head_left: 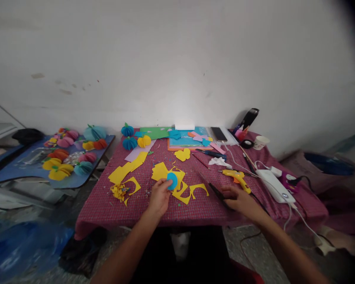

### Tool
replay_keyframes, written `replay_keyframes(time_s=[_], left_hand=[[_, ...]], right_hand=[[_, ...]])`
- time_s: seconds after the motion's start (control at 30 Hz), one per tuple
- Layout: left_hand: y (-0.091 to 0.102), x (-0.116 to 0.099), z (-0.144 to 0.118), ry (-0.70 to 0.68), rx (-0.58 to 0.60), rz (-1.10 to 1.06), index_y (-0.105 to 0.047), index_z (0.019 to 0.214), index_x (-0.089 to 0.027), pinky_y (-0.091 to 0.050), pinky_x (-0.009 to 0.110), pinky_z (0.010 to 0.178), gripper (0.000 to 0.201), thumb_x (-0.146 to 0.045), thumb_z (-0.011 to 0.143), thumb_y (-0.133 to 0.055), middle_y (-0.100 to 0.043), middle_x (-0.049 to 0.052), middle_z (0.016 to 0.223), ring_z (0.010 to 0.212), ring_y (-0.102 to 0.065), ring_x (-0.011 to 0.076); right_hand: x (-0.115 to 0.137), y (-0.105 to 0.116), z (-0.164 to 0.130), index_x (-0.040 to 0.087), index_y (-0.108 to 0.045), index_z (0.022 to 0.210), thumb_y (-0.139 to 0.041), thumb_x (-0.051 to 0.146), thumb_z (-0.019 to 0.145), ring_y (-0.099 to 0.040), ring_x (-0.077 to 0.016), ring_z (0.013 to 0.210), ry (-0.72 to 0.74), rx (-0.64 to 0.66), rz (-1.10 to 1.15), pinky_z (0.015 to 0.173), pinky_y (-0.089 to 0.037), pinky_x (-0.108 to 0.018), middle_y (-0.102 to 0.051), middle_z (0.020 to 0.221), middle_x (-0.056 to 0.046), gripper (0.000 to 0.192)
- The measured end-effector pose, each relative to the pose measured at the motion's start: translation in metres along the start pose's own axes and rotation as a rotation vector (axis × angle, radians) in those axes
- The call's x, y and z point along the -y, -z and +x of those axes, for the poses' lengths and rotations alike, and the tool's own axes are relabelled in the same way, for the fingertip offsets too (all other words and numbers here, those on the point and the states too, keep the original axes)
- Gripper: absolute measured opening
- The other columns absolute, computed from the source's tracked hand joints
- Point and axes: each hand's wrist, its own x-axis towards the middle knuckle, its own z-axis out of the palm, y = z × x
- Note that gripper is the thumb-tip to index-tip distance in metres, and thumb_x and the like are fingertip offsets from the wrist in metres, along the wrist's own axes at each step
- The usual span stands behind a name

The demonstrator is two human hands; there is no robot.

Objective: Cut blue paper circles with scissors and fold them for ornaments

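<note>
Between the thumb and fingers of my left hand (159, 197) is a small round blue paper disc (172, 181), held above yellow paper offcuts (182, 193). My right hand (239, 201) is closed around the dark handles of a pair of scissors (215, 191), whose blades point away and to the left. The fingers partly hide the handles. A yellow sheet with round edges cut out (199, 190) lies between the two hands. Just beyond my right hand rests a yellow hot glue gun (238, 177).
Paper balls (130, 142) stand at the table's back left; more paper balls (60, 171) lie on a blue side table (38, 173). Coloured sheets (156, 133) and a phone (218, 134) are at the back. A white power bank (273, 185) with cables and a paper cup (260, 142) sit right.
</note>
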Motion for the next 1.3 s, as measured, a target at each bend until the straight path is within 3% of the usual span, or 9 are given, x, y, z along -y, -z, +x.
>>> replay_keyframes(time_s=[0.07, 0.17, 0.33, 0.4, 0.5, 0.63, 0.73, 0.9, 1.3], left_hand=[[-0.002, 0.004, 0.001, 0.0, 0.005, -0.001, -0.064, 0.068, -0.016, -0.044, 0.024, 0.063, 0.02, -0.022, 0.062, -0.082, -0.063, 0.0, 0.07, 0.066, -0.058, 0.0108], [-0.007, 0.008, 0.001, -0.009, 0.019, 0.001, -0.064, 0.067, -0.016, -0.046, 0.025, 0.067, 0.02, -0.023, 0.063, -0.081, -0.064, 0.0, 0.071, 0.067, -0.058, 0.0115], [-0.012, 0.007, 0.0, -0.019, 0.019, 0.001, -0.063, 0.068, -0.016, -0.045, 0.025, 0.067, 0.021, -0.023, 0.062, -0.082, -0.063, -0.001, 0.072, 0.069, -0.058, 0.011], [-0.012, 0.005, -0.001, -0.024, 0.002, 0.005, -0.063, 0.069, -0.016, -0.045, 0.024, 0.066, 0.022, -0.023, 0.061, -0.082, -0.063, -0.001, 0.072, 0.068, -0.058, 0.0106], [-0.011, 0.003, -0.001, -0.03, -0.008, 0.023, -0.063, 0.07, -0.017, -0.044, 0.024, 0.065, 0.023, -0.024, 0.06, -0.082, -0.064, -0.002, 0.072, 0.067, -0.058, 0.0105], [-0.012, 0.003, -0.001, -0.033, -0.003, 0.01, -0.063, 0.07, -0.016, -0.045, 0.025, 0.066, 0.022, -0.023, 0.061, -0.082, -0.064, -0.001, 0.073, 0.068, -0.059, 0.0107], [-0.014, 0.002, -0.002, -0.02, 0.008, -0.006, -0.063, 0.072, -0.016, -0.047, 0.025, 0.066, 0.023, -0.024, 0.062, -0.082, -0.064, -0.001, 0.074, 0.067, -0.06, 0.0108], [-0.019, -0.002, -0.003, 0.007, 0.015, -0.038, -0.06, 0.07, -0.016, -0.048, 0.025, 0.065, 0.026, -0.024, 0.061, -0.083, -0.063, -0.002, 0.072, 0.065, -0.059, 0.0097], [-0.021, 0.001, -0.005, 0.042, 0.082, -0.012, -0.062, 0.072, -0.017, -0.049, 0.028, 0.063, 0.022, -0.025, 0.064, -0.081, -0.064, -0.001, 0.077, 0.068, -0.059, 0.0117]], right_hand=[[-0.01, -0.007, -0.014, 0.021, -0.063, 0.12, -0.072, 0.032, 0.073, -0.068, -0.0235, 0.086, -0.045, 0.068, 0.515, 0.074, -0.05, -0.034, -0.073, 0.101, -0.009, 0.049], [-0.019, -0.037, -0.037, 0.024, -0.065, 0.119, -0.077, 0.037, 0.073, -0.068, -0.0232, 0.088, -0.091, 0.106, 0.998, 0.076, -0.05, -0.034, -0.073, 0.107, -0.01, 0.049], [-0.007, -0.087, -0.053, 0.027, -0.07, 0.111, -0.083, 0.035, 0.069, -0.065, -0.0228, 0.098, -0.102, 0.246, 1.319, 0.084, -0.05, -0.035, -0.07, 0.114, -0.007, 0.044], [0.002, -0.094, -0.054, 0.026, -0.07, 0.113, -0.083, 0.036, 0.068, -0.065, -0.0216, 0.091, -0.094, 0.301, 1.355, 0.081, -0.051, -0.034, -0.071, 0.109, -0.008, 0.048], [0.014, -0.096, -0.055, 0.029, -0.065, 0.122, -0.08, 0.044, 0.07, -0.065, -0.0221, 0.083, -0.07, 0.368, 1.385, 0.062, -0.049, -0.029, -0.071, 0.106, -0.009, 0.056], [0.023, -0.098, -0.059, 0.028, -0.058, 0.129, -0.083, 0.043, 0.067, -0.062, -0.0204, 0.076, 0.029, 0.401, 1.253, 0.044, -0.031, -0.02, -0.068, 0.107, -0.012, 0.068], [0.028, -0.1, -0.06, 0.024, -0.058, 0.129, -0.086, 0.038, 0.064, -0.057, -0.0167, 0.071, 0.102, 0.368, 1.112, 0.045, -0.025, -0.02, -0.067, 0.102, -0.011, 0.073], [0.027, -0.102, -0.06, 0.022, -0.06, 0.125, -0.083, 0.044, 0.066, -0.055, -0.0168, 0.071, 0.145, 0.319, 0.983, 0.058, -0.034, -0.025, -0.066, 0.091, -0.007, 0.066], [0.028, -0.102, -0.056, 0.022, -0.06, 0.124, -0.08, 0.058, 0.064, -0.055, -0.0188, 0.071, 0.174, 0.334, 0.914, 0.064, -0.037, -0.029, -0.065, 0.091, -0.006, 0.073]])
